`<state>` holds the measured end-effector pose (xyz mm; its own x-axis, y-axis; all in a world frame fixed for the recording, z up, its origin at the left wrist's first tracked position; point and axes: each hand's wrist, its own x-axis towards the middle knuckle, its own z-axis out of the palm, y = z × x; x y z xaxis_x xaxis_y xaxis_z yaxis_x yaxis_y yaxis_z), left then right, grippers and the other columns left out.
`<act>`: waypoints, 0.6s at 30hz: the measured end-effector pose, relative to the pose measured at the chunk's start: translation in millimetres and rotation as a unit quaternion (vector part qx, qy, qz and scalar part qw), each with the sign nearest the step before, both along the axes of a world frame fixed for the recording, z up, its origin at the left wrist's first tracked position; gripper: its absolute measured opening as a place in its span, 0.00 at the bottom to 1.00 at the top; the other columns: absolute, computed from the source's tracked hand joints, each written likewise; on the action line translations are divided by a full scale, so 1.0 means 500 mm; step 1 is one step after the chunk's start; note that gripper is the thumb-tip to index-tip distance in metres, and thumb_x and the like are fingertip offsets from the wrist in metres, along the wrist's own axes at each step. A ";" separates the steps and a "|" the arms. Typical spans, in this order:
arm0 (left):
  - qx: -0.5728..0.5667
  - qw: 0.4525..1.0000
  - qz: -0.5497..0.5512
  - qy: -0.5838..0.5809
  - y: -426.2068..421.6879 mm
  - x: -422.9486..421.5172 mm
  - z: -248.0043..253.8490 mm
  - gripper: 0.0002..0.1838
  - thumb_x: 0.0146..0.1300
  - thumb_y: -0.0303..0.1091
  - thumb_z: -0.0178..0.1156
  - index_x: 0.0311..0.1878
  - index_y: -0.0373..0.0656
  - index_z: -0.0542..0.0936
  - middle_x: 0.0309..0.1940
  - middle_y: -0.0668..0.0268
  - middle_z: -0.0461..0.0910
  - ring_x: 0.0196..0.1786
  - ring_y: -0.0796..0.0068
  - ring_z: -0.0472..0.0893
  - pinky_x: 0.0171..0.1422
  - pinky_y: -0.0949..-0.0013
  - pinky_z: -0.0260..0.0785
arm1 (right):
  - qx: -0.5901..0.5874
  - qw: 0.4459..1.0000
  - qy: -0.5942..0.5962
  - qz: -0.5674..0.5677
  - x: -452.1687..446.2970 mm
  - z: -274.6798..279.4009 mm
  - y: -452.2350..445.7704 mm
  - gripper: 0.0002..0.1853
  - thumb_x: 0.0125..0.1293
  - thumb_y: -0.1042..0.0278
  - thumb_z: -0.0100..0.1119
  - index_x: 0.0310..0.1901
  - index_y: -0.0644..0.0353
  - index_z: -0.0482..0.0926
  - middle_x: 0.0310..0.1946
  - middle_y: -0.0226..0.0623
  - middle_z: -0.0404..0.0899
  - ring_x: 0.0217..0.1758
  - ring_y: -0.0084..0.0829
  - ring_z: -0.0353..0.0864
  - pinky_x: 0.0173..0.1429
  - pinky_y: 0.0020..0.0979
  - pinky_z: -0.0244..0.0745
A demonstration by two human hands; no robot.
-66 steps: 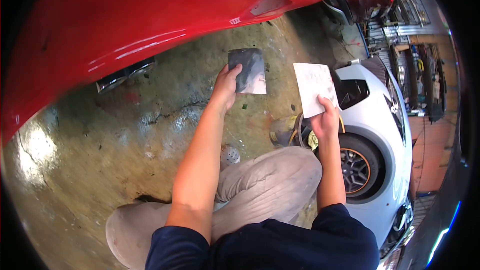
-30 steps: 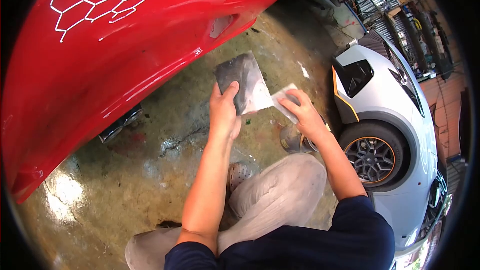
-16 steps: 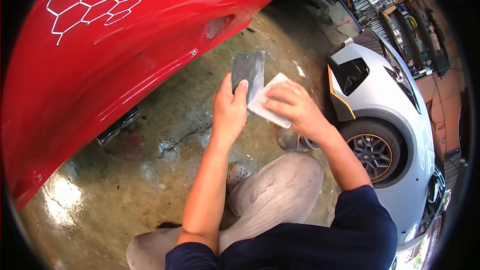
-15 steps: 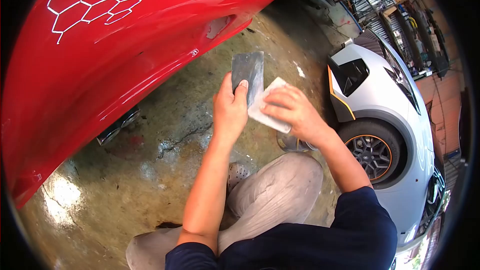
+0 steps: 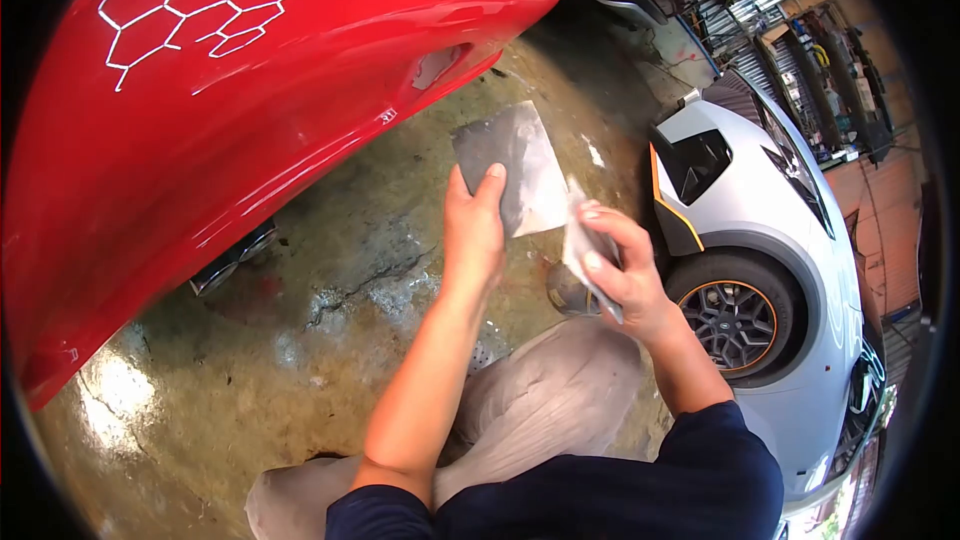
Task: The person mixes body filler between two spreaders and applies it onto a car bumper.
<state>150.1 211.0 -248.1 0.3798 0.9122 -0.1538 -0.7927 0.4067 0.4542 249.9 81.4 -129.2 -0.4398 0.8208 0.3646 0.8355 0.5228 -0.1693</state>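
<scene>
My left hand (image 5: 474, 230) pinches a sheet of sandpaper (image 5: 530, 160), dark grey along its left side and whitish on the right, with the thumb lying on its face. Just to the right, my right hand (image 5: 632, 275) is closed around a thin, pale grey sanding pad (image 5: 587, 250), turned almost edge-on. The pad's upper end is close to the sheet's lower right corner; whether they touch I cannot tell. Both things are held above the floor, in front of my bent knee (image 5: 550, 385).
A red car body panel (image 5: 250, 90) with white hexagon lines fills the upper left. A silver car (image 5: 790, 240) with an orange-rimmed wheel (image 5: 730, 325) stands at right. Stained wet concrete floor (image 5: 350, 320) lies between them. Cluttered shelves (image 5: 825, 80) are at upper right.
The sandpaper sheet has turned and shows more of its whitish side. My right hand has moved slightly right and down, tilting the pad from face-on to nearly edge-on, away from the sheet.
</scene>
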 end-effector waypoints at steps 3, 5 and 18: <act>-0.020 0.999 -0.016 -0.034 -0.022 -0.006 0.022 0.15 0.74 0.27 0.57 0.60 0.34 0.75 0.53 0.59 0.82 0.54 0.71 0.80 0.63 0.66 0.71 | -0.019 0.996 -0.081 -0.014 0.016 -0.009 0.008 0.32 0.55 0.81 0.71 0.63 0.45 0.80 0.66 0.44 0.69 0.72 0.52 0.70 0.76 0.53 0.66; -0.022 0.999 -0.013 -0.034 -0.027 0.002 0.010 0.15 0.74 0.27 0.57 0.60 0.34 0.75 0.54 0.59 0.82 0.55 0.72 0.80 0.63 0.67 0.71 | -0.024 0.996 -0.077 -0.048 0.053 -0.029 0.006 0.33 0.54 0.83 0.69 0.63 0.45 0.80 0.66 0.44 0.69 0.72 0.52 0.69 0.75 0.51 0.66; 0.002 0.985 -0.020 -0.173 0.013 -0.026 0.025 0.30 0.70 0.49 0.68 0.69 0.48 0.72 0.61 0.71 0.78 0.60 0.70 0.80 0.67 0.56 0.73 | -0.279 0.526 0.753 -0.279 -0.018 -0.041 -0.059 0.18 0.71 0.72 0.56 0.58 0.73 0.78 0.50 0.46 0.86 0.51 0.40 0.89 0.60 0.44 0.84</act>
<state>137.1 217.6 -235.7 0.4439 0.8961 -0.0064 -0.8839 0.4390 0.1614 240.9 52.1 -149.7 0.3689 0.8332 -0.4119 -0.4690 -0.2158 -0.8565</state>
